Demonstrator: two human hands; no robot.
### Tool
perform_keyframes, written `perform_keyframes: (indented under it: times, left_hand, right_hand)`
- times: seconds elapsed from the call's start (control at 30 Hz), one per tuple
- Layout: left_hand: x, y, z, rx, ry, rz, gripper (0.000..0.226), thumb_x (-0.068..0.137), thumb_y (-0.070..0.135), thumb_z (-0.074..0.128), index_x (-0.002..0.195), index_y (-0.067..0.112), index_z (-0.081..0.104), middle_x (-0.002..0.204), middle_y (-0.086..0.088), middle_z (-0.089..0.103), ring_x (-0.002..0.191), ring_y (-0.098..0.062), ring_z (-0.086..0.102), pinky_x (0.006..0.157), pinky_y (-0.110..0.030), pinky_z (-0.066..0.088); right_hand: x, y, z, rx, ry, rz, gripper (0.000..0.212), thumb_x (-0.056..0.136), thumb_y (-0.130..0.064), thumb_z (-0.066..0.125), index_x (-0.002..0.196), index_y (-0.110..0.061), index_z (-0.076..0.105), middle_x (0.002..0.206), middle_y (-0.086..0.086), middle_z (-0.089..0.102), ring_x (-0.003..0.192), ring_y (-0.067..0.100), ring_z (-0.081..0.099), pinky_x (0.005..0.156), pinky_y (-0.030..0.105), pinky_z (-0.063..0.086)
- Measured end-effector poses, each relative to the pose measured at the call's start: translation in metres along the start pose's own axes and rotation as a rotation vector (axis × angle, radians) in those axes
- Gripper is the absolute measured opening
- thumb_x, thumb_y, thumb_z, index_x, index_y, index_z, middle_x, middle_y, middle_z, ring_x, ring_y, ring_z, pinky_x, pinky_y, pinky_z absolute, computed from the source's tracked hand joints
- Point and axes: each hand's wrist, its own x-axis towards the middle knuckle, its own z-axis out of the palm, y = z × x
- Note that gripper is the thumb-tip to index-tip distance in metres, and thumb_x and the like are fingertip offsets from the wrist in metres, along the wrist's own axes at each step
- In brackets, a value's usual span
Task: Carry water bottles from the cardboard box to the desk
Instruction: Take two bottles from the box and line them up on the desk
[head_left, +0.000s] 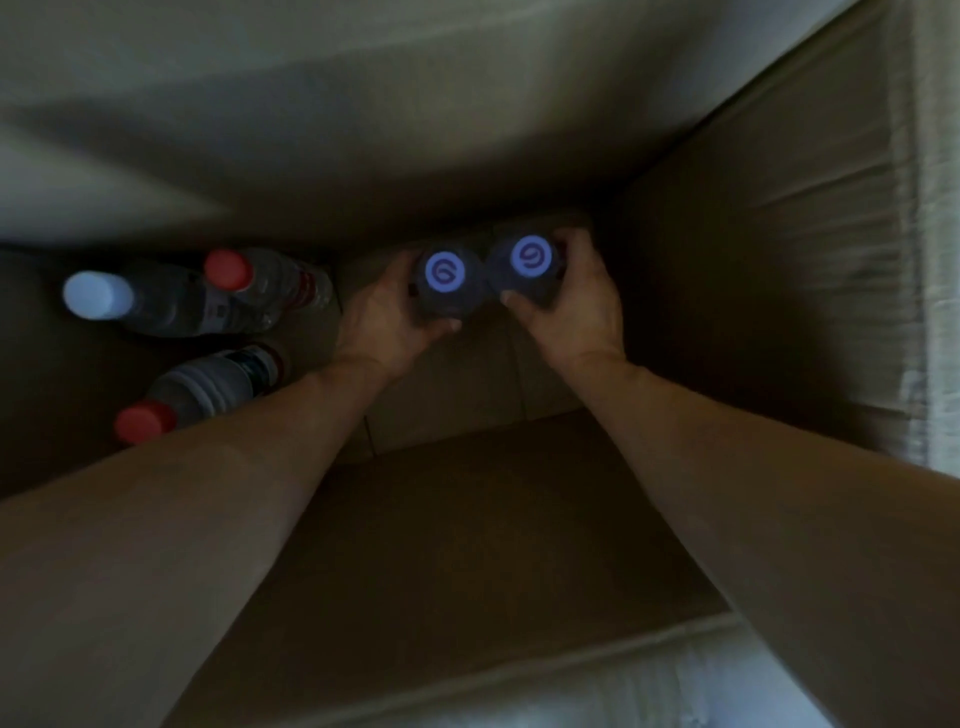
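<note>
I look straight down into a deep, dim cardboard box (737, 270). Both arms reach to its bottom. My left hand (387, 317) is wrapped around an upright water bottle with a blue swirl-marked cap (445, 273). My right hand (576, 306) grips a second bottle with the same blue cap (531, 256). The two bottles stand side by side, touching, near the box's far wall. Their bodies are mostly hidden by my fingers and by shadow.
At the box's left stand a white-capped bottle (96, 295) and a red-capped bottle (226, 270). Another red-capped bottle (143, 422) is nearer me, partly hidden by my left forearm. Bare cardboard floor (467, 395) lies between my arms. The box walls rise close on all sides.
</note>
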Motion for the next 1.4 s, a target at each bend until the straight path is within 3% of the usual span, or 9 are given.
perform_keyframes:
  times: [0.2, 0.33, 0.47, 0.53, 0.7, 0.9, 1.07, 1.23, 1.4]
  left_hand:
    - [0.010, 0.001, 0.014, -0.067, -0.005, -0.046, 0.083, 0.071, 0.017, 0.090, 0.143, 0.009, 0.049, 0.140, -0.010, 0.058, 0.130, -0.026, 0.053, 0.108, -0.035, 0.043]
    - [0.009, -0.001, 0.013, -0.235, 0.007, -0.115, 0.077, 0.071, 0.017, 0.090, 0.138, 0.008, 0.053, 0.138, -0.009, 0.060, 0.128, -0.024, 0.056, 0.108, -0.036, 0.045]
    - [-0.006, 0.002, -0.004, -0.338, -0.034, -0.175, 0.072, 0.068, 0.024, 0.092, 0.130, 0.020, 0.055, 0.118, 0.013, 0.060, 0.100, 0.005, 0.059, 0.079, -0.005, 0.045]
    - [-0.018, 0.010, -0.020, -0.398, -0.070, -0.193, 0.063, 0.066, 0.026, 0.093, 0.117, 0.030, 0.056, 0.107, 0.021, 0.063, 0.086, 0.017, 0.061, 0.068, 0.000, 0.045]
    - [-0.054, 0.051, -0.065, -0.658, -0.176, -0.249, 0.059, 0.068, 0.021, 0.087, 0.122, 0.019, 0.061, 0.116, -0.002, 0.073, 0.107, -0.018, 0.070, 0.094, -0.038, 0.054]
    - [-0.110, 0.123, -0.121, -0.768, -0.315, -0.223, 0.056, 0.077, 0.025, 0.078, 0.130, 0.021, 0.059, 0.114, -0.001, 0.075, 0.101, -0.017, 0.073, 0.070, -0.028, 0.057]
    - [-0.159, 0.185, -0.164, -0.835, -0.222, -0.197, 0.050, 0.080, 0.034, 0.076, 0.125, 0.018, 0.062, 0.121, -0.014, 0.070, 0.110, -0.033, 0.069, 0.095, -0.055, 0.054]
    - [-0.210, 0.267, -0.213, -0.878, -0.232, -0.103, 0.034, 0.087, 0.043, 0.069, 0.110, 0.019, 0.072, 0.112, -0.018, 0.073, 0.101, -0.038, 0.072, 0.084, -0.048, 0.059]
    - [-0.250, 0.349, -0.260, -0.881, -0.148, -0.132, 0.046, 0.092, 0.038, 0.070, 0.130, 0.015, 0.057, 0.121, -0.016, 0.070, 0.110, -0.036, 0.069, 0.098, -0.059, 0.051]
  right_hand:
    - [0.020, 0.010, 0.014, -0.076, -0.076, 0.068, 0.085, 0.071, -0.019, 0.088, 0.144, -0.017, 0.045, 0.143, 0.005, 0.053, 0.135, 0.025, 0.047, 0.110, 0.038, 0.042]
    - [0.020, 0.013, 0.010, 0.115, -0.056, 0.059, 0.076, 0.066, -0.017, 0.092, 0.133, -0.014, 0.056, 0.134, 0.005, 0.062, 0.125, 0.018, 0.055, 0.098, 0.027, 0.045]
    - [0.008, 0.015, -0.007, 0.293, -0.176, 0.115, 0.070, 0.062, -0.024, 0.094, 0.122, -0.026, 0.057, 0.126, -0.004, 0.063, 0.118, 0.014, 0.059, 0.098, 0.033, 0.051]
    - [-0.003, 0.011, -0.019, 0.419, -0.240, 0.159, 0.063, 0.062, -0.021, 0.094, 0.114, -0.029, 0.059, 0.121, -0.007, 0.065, 0.114, 0.013, 0.062, 0.098, 0.036, 0.053]
    - [-0.038, -0.022, -0.062, 0.674, -0.343, 0.236, 0.054, 0.067, -0.021, 0.089, 0.116, -0.017, 0.066, 0.113, 0.000, 0.074, 0.107, 0.017, 0.069, 0.094, 0.036, 0.054]
    - [-0.079, -0.082, -0.130, 0.858, -0.384, 0.298, 0.053, 0.072, -0.018, 0.085, 0.118, -0.012, 0.060, 0.113, 0.012, 0.072, 0.104, 0.029, 0.070, 0.093, 0.045, 0.053]
    - [-0.121, -0.134, -0.193, 0.881, -0.428, 0.302, 0.061, 0.066, -0.035, 0.085, 0.121, -0.019, 0.062, 0.115, 0.011, 0.072, 0.109, 0.032, 0.068, 0.093, 0.046, 0.051]
    - [-0.170, -0.186, -0.262, 0.970, -0.459, 0.261, 0.043, 0.079, -0.040, 0.082, 0.114, -0.017, 0.070, 0.109, 0.012, 0.075, 0.093, 0.029, 0.074, 0.068, 0.035, 0.059]
    - [-0.210, -0.235, -0.341, 0.996, -0.443, 0.170, 0.050, 0.073, -0.048, 0.085, 0.108, -0.015, 0.073, 0.111, 0.018, 0.073, 0.098, 0.037, 0.073, 0.075, 0.041, 0.060]
